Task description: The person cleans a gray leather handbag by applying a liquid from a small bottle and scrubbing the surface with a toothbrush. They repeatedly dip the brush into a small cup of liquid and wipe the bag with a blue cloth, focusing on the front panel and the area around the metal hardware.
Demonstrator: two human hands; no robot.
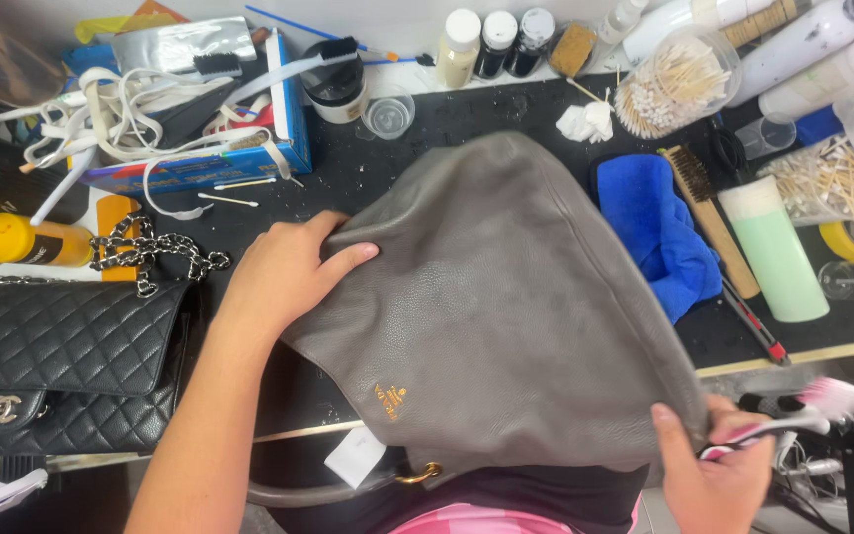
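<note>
Bright, even light falls from overhead, with no hard shadows on the black counter (467,119). The grey leather bag (496,287) at the centre is sharp enough to show its grain, and a soft sheen lies on its upper fold. Below the bag, at its lower right corner, the pink brush (793,410) is smeared by motion blur. Above the bag to the right, white bottles (812,40) look nearly blown out. Straight edges far from the bag bend slightly, as with a wide lens
</note>
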